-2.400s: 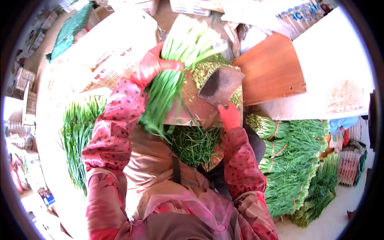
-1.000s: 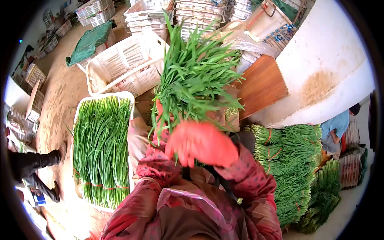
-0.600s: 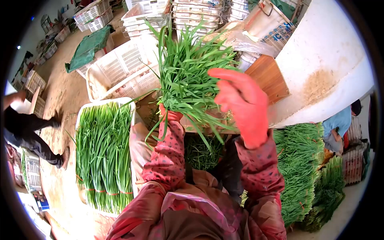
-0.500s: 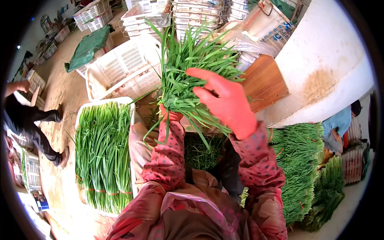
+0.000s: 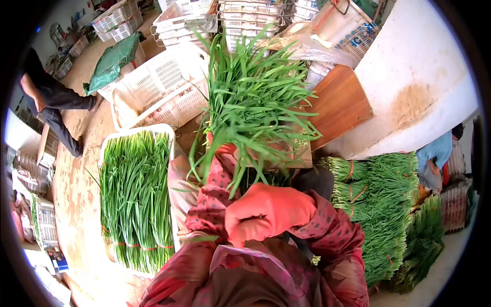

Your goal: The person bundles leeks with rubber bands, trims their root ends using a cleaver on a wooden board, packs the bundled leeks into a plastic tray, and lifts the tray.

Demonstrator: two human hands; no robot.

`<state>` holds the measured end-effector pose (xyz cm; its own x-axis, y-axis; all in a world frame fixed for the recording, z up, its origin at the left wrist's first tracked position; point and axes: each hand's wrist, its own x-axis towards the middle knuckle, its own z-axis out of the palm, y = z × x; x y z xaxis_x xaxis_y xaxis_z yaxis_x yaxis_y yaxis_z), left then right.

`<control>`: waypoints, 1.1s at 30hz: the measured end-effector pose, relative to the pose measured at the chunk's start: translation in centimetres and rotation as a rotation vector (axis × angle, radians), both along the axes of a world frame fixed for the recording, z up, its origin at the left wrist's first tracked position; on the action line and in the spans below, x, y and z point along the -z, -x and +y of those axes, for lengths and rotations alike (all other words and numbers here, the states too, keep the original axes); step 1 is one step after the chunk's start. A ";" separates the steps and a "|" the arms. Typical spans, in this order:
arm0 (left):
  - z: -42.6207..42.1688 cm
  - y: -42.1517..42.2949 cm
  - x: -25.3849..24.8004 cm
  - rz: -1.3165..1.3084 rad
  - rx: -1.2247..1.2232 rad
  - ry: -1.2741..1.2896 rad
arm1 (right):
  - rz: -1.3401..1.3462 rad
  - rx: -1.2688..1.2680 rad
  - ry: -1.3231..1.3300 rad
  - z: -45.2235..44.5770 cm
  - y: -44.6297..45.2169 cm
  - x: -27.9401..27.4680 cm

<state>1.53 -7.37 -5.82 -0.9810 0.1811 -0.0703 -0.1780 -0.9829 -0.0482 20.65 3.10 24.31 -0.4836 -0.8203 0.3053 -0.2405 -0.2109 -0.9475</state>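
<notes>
My left hand [image 5: 223,149], in a red glove, is closed on a large loose bunch of Chinese chives [image 5: 255,94]; the drooping leaves hide most of its fingers. The bunch fans up and to the right over a low wooden surface [image 5: 303,159]. In front of my chest, my right hand [image 5: 271,212], also red-gloved, is curled shut; whether anything is inside it is hidden. A short blurred green leaf [image 5: 205,238] shows just left of it, apart from the fingers.
At left, a white crate [image 5: 173,169] holds banded chives. Another white crate [image 5: 153,97] stands beyond it. Tied chive bundles [image 5: 381,204] are piled at right, near a brown board [image 5: 342,105]. Stacked crates [image 5: 250,18] stand behind. A person [image 5: 56,97] walks at far left.
My right hand has moved from beside the bunch down toward my chest, its fingers now curled closed. The leaves hang more spread out. The walking person has moved farther away.
</notes>
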 end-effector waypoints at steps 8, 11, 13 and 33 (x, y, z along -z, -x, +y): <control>0.2 0.3 -1.0 0.025 0.050 0.060 | 0.421 1.175 -0.370 0.5 5.4 -0.8; 0.3 -0.2 -0.8 0.012 0.056 0.079 | 0.566 0.965 -0.344 -1.7 7.5 3.7; 0.2 -0.4 -0.6 0.001 0.058 0.090 | 0.321 0.665 -0.037 -3.9 5.3 4.6; -0.3 -0.4 -1.0 0.025 0.050 0.110 | 0.231 0.758 0.078 1.6 -1.8 -0.8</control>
